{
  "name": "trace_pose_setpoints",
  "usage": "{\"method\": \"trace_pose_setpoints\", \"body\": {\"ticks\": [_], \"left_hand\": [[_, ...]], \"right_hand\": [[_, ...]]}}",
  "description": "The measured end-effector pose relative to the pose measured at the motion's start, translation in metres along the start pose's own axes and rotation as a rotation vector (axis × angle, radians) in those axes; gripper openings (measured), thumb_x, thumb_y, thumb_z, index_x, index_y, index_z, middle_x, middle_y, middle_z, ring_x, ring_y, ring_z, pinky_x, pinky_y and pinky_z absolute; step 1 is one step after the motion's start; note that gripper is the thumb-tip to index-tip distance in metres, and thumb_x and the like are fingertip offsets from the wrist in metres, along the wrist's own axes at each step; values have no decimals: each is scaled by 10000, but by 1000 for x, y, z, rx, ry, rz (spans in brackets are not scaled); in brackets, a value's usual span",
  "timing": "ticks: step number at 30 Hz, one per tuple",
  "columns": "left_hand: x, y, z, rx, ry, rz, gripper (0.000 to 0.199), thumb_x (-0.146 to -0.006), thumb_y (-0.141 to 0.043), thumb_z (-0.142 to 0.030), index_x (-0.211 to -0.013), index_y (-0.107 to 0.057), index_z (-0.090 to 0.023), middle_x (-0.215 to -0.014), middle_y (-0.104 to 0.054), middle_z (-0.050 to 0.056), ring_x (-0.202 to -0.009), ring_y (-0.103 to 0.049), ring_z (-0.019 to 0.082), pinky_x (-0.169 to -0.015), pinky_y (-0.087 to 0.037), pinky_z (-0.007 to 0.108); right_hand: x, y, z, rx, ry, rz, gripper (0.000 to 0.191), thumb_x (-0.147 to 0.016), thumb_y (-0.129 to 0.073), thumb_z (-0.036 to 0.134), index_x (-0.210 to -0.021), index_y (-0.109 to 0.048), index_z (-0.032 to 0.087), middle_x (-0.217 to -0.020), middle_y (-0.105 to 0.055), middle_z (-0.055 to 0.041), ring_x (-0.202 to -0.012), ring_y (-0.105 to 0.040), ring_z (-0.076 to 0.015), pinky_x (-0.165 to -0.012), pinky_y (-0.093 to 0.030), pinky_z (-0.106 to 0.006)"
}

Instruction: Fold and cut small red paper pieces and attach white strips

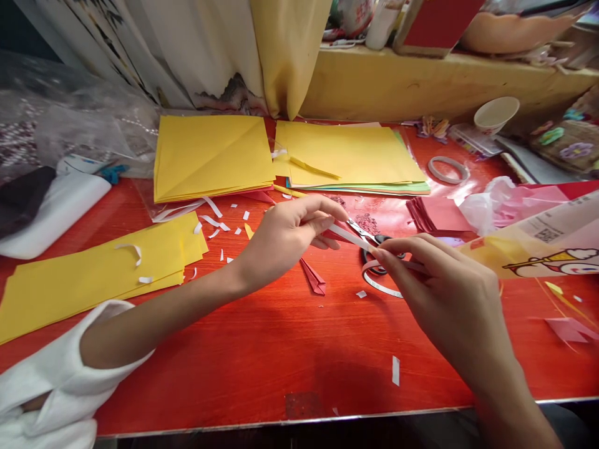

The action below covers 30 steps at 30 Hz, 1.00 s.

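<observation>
We pinch a thin, curling white paper strip (349,236) btwn left hand (285,234) & right hand (435,280), both grasping it, over black-handled metal scissors (369,240) on glossy red tabletop (262,349).

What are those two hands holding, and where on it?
A thin pale paper strip, stretched between them: the left hand pinches its far end, the right hand its near end. Scissors lie beneath, unheld.

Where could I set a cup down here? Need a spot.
Bare table lies near the front edge, between the left hand and right hand, with one scrap. Crowded: yellow paper left, stacks behind, scissors between the hands.
</observation>
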<state>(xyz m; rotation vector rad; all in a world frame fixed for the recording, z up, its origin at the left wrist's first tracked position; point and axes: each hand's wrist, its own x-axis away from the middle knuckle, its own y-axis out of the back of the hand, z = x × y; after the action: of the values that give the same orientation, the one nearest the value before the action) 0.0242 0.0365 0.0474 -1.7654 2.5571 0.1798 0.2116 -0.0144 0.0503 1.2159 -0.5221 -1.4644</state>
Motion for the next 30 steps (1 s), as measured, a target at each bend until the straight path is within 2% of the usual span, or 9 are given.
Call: {"method": "trace_pose_setpoints", "body": {"ticks": [3, 7, 13, 16, 21, 30], "left_hand": [[-1, 1, -1, -13, 22, 39, 169, -851, -471, -160, -869, -635, -118, -847, -669, 38, -699, -660, 111, -656, -571, 212], [-2, 5, -3, -7, 72, 88, 176, -823, -513, -157, -935, -643, -117, -932, -671, 49, -819, -656, 130, -696, -564, 203], [-4, 7, -5, 32, 113, 227, 245, -819, -559, -268, -1014, -607, -129, -990, -661, 70, -884, -650, 155, -721, -556, 229], [-5, 7, -2, 49, 113, 274, 296, -780, -604, -198, -1067, -572, -136, -1008, -657, 75, -866, -663, 156, -738, -552, 240], [-5, 6, -1, 84, 131, 261, 278, -795, -570, -139, -1073, -572, -127, -881, -684, 60, -845, -682, 167, -759, -549, 254], [-4, 7, -3, 123, 176, 276, 183, -768, -593, -110, -913, -684, -172, -873, -722, 10, -878, -681, 170, -792, -563, 270]], "right_hand": [[0, 1, -1, -20, -15, 16, 82, -828, -574, 250, -816, -619, 182, -741, -651, 8, -576, -581, -105, -533, -416, -239], [-1, 3, -1, -25, -11, 21, 74, -821, -580, 247, -812, -618, 183, -734, -647, 10, -571, -573, -101, -531, -417, -238], [-2, 4, -2, -45, -38, 38, 74, -820, -577, 246, -793, -616, 189, -714, -648, 8, -562, -574, -105, -519, -418, -236], [-2, 4, -2, -62, -57, 56, 86, -822, -571, 256, -791, -621, 193, -714, -653, 5, -577, -583, -118, -524, -417, -244], [-2, 4, -2, -79, -74, 70, 99, -821, -576, 274, -796, -623, 190, -714, -652, 3, -581, -575, -116, -532, -418, -244], [-4, 8, -4, -106, -75, 97, 128, -819, -580, 311, -773, -631, 203, -642, -650, 23, -507, -545, -87, -497, -407, -211]]}}
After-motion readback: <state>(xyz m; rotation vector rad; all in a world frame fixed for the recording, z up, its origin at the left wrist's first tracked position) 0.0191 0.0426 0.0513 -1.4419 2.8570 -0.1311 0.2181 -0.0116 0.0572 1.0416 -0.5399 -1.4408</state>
